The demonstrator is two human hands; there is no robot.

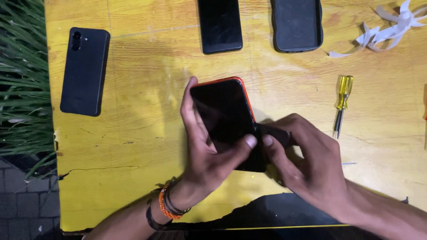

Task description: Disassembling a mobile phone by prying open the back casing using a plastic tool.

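**Both hands on an orange-edged phone over a yellow table**

The left hand (202, 146) cradles the phone with the orange rim (224, 118) from below, its thumb pressed on the dark screen. The right hand (302, 164) pinches the phone's lower right edge, fingers closed on it. The phone is held just above the middle of the yellow wooden table (133, 142). A yellow-handled screwdriver (342, 104) lies to the right, a black phone (84, 71) face down at the left, and white peeled strips (391, 31) at the far corner.
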